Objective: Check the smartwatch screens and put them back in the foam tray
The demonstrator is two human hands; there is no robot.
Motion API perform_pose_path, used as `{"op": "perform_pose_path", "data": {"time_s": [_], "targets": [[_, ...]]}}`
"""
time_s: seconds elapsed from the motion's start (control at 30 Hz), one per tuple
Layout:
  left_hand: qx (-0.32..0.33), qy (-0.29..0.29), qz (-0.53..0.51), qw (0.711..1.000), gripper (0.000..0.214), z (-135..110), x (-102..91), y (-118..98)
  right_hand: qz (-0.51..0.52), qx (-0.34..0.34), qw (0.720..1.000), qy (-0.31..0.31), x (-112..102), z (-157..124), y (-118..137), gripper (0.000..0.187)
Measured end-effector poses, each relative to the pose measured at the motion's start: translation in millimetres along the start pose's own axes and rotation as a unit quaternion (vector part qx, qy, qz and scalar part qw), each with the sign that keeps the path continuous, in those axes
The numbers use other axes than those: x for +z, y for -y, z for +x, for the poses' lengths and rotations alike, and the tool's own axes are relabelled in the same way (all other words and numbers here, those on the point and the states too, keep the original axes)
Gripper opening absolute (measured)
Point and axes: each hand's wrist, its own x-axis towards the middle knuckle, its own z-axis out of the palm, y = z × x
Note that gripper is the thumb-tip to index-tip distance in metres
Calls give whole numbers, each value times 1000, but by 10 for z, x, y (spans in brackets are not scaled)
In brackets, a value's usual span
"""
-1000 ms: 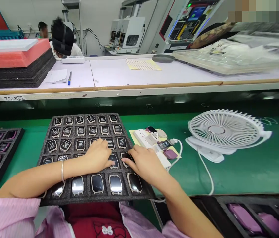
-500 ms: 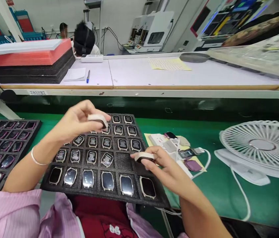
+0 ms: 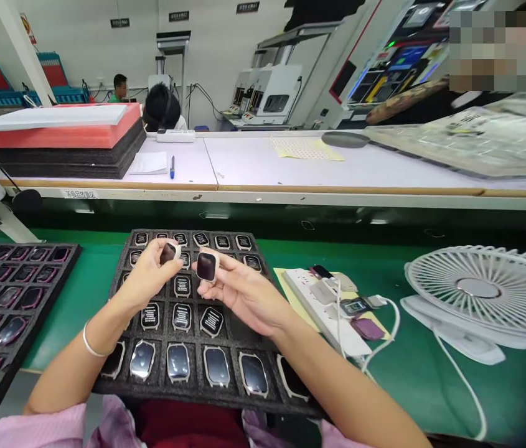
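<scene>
Between the fingers of my left hand (image 3: 148,274) is a light-framed smartwatch case (image 3: 168,253) without a strap, its dark face turned partly sideways. My right hand (image 3: 244,289) grips a second smartwatch case (image 3: 206,266), its dark screen facing me. Both are held up side by side above a black foam tray (image 3: 164,389). Rows of similar watch cases fill the tray's pockets; those farther back show lines of white text, while the front row, including one watch case (image 3: 216,367), has dark screens. My forearms and hands hide some pockets.
Another foam tray (image 3: 64,274) of purple-framed watches lies at left. To the right are a white power strip (image 3: 319,305) with cables and a white fan (image 3: 477,287). A raised shelf (image 3: 253,171) crosses behind, bearing stacked foam (image 3: 57,155). Other people are beyond it.
My two hands have come closer together over the tray. The right one has moved left and up, turning its watch's screen toward me; the left watch has turned too. The view has tilted upward.
</scene>
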Motion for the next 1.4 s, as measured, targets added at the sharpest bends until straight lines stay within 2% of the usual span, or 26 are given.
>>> {"op": "perform_pose_path", "data": {"time_s": [0.17,0.4,0.6,0.7,0.8,1.1,1.4], "targets": [[-2,47,52,998,32,4,-16,124,-6,-2,1000,-8,-163,55,-135,43],[8,83,122,989,32,38,-136,225,-46,-20,998,31,-302,143,-136,45],[66,32,128,989,24,308,2,244,-34,-34,997,61,-365,382,7,45],[80,12,111,990,26,496,84,250,-23,-42,997,57,-443,557,80,47],[82,-19,102,991,33,584,106,259,-4,-48,998,45,-508,623,115,48],[81,-32,126,988,42,350,157,348,12,-6,998,64,-510,449,-48,53],[92,-58,144,984,32,260,142,399,21,6,998,60,-492,463,-125,55]]}}
